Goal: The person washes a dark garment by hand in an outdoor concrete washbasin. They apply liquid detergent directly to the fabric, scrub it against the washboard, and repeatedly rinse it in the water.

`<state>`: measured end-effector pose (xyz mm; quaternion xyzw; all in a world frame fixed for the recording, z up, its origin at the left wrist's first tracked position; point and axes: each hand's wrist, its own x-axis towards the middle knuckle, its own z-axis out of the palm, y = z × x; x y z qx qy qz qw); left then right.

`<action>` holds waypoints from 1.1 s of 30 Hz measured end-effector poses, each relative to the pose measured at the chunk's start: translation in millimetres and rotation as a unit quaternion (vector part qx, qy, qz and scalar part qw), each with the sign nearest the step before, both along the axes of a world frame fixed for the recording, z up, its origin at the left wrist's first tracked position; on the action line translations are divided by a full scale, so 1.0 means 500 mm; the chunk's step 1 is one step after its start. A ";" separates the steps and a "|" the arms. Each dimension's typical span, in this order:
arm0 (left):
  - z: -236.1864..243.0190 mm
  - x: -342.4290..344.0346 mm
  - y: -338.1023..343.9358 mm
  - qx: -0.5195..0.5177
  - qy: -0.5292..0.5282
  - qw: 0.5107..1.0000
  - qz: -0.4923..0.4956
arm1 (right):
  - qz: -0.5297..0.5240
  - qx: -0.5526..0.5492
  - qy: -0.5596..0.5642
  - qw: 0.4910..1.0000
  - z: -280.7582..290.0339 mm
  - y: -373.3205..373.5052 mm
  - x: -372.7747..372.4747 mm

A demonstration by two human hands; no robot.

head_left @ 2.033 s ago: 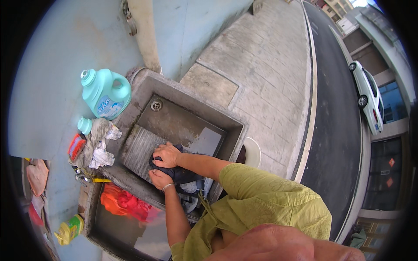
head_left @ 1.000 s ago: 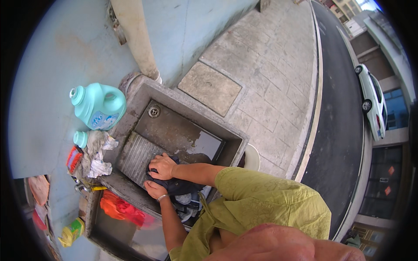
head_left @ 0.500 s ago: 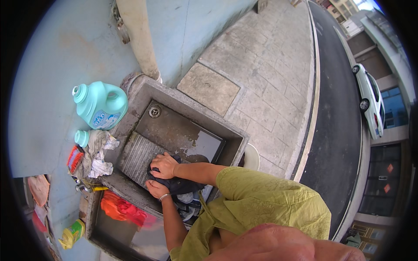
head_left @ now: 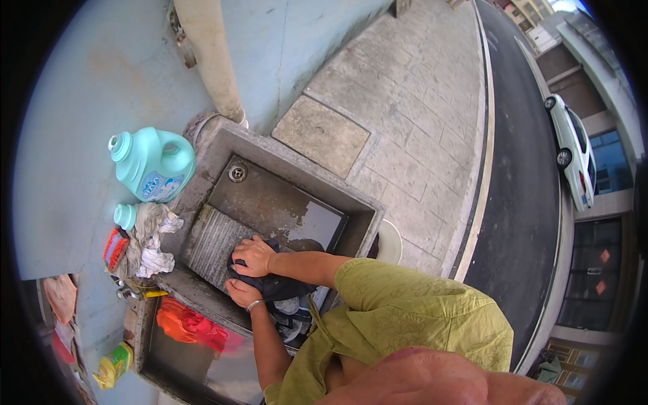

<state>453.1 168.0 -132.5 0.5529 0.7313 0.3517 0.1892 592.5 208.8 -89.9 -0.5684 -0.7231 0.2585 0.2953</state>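
Observation:
Dark wet cloth [head_left: 287,283] lies on the ridged washboard [head_left: 212,239] inside a concrete sink [head_left: 361,206]. My right hand [head_left: 252,255] grips it from above, fingers curled. Just below, my left hand [head_left: 243,292], with a bracelet at the wrist, is closed on the cloth's near end, its fingertips partly hidden. Shallow water lies around the drain [head_left: 236,173]. Lighter wet fabric [head_left: 287,309] shows under the dark bundle, near my body.
A second basin [head_left: 145,344] below holds red-orange cloth [head_left: 189,320]. On the left stand a teal jug [head_left: 155,162], crumpled rags [head_left: 152,246], a red brush [head_left: 115,250] and a yellow bottle [head_left: 111,364]. A white bucket [head_left: 391,243] is behind the sink; a car [head_left: 570,152] is across the road.
The view has shifted slightly since two seconds ago. My hands and the dark cloth have shifted a little toward me on the washboard, staying almost still over the last second.

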 end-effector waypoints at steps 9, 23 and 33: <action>0.005 0.002 0.001 -0.008 -0.004 1.000 0.002 | -0.006 0.009 -0.002 1.000 -0.004 0.002 -0.002; 0.010 0.006 -0.005 0.001 -0.011 1.000 0.001 | -0.010 0.007 -0.013 1.000 -0.009 -0.004 -0.005; 0.005 -0.018 -0.009 -0.006 -0.016 0.996 -0.091 | 0.018 -0.157 -0.115 0.981 0.091 -0.068 0.002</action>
